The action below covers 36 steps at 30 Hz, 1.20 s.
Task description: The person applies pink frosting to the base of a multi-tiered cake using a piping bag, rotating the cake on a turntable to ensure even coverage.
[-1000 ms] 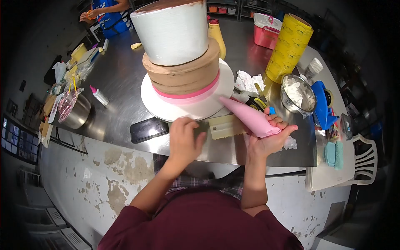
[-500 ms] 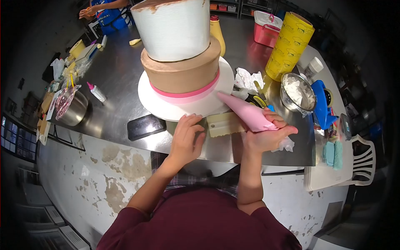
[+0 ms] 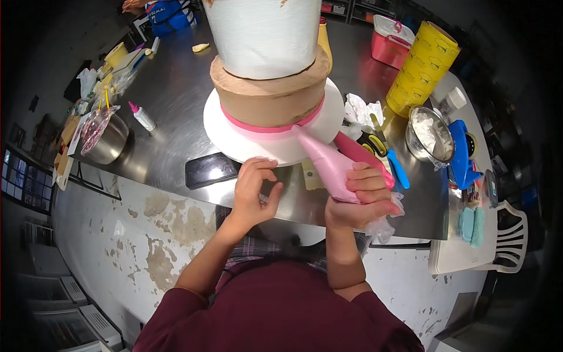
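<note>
A tiered cake has a white upper tier [image 3: 264, 38] on a brown lower tier [image 3: 270, 97], with pink bands round its base, on a round white board [image 3: 223, 135]. In my right hand [image 3: 360, 196] is a pink piping bag [image 3: 328, 164], its tip at the pink band on the cake's near right side. My left hand [image 3: 255, 190], fingers curled but apart, rests its fingertips at the board's front edge and holds nothing. A cream-coloured scraper [image 3: 312, 176] lies between the hands, partly hidden by the bag.
A black phone [image 3: 211, 170] lies left of my left hand. Right of the bag are a darker pink bag [image 3: 363, 154], a blue-handled tool [image 3: 399, 170], scissors [image 3: 373, 142] and a bowl of white cream [image 3: 431, 135]. A steel pot [image 3: 111, 141] stands left; a person [image 3: 170, 16] is behind.
My right hand has moved the piping bag left and nearer me, bringing its tip to the cake's base. The darker pink bag has come into sight. The view has shifted slightly.
</note>
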Motion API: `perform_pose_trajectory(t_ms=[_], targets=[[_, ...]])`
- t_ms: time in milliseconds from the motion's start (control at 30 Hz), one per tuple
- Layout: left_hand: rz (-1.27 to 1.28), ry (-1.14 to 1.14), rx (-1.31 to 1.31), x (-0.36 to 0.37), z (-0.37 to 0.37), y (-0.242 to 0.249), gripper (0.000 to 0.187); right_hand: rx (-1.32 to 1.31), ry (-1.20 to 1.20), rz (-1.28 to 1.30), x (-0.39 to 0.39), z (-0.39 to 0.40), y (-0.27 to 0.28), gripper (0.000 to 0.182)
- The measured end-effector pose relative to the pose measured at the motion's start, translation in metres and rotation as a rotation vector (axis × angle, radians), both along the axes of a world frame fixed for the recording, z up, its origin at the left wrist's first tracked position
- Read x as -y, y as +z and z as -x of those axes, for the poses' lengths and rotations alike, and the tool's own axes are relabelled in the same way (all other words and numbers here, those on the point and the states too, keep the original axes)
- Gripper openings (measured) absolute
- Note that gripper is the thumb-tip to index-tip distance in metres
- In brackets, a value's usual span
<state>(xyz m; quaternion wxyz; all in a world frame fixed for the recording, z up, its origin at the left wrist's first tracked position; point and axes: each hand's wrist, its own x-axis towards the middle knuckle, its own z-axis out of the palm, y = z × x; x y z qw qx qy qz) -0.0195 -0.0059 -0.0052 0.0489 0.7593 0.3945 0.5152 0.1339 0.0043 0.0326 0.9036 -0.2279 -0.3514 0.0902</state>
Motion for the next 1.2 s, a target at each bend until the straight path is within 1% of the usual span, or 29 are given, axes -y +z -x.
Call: perform_pose_trajectory(t_ms=[100,200,400,500,1000,1200], targets=[[0.015,-0.036,0.001,-0.001,-0.006,-0.001,0.024,0.127,-0.031,-0.063,-0.001,-0.001,-0.006,0.061],[0.018,-0.065,-0.033,-0.001,-0.012,0.003,0.026,0.106,-0.038,-0.059,-0.004,0.0,-0.008,0.063],[0.034,-0.08,-0.093,-0.002,-0.023,0.004,0.024,0.141,-0.085,-0.031,-0.009,-0.005,-0.011,0.06],[0.032,-0.076,-0.101,-0.003,-0.026,0.004,0.024,0.099,-0.137,0.039,-0.011,-0.003,-0.004,0.056],[0.016,-0.042,-0.086,-0.001,-0.026,0.005,0.022,0.131,-0.119,0.004,-0.015,-0.004,-0.004,0.054],[-0.004,-0.015,-0.089,0.0,-0.02,0.004,0.021,0.174,-0.048,-0.077,-0.018,-0.011,-0.011,0.053]])
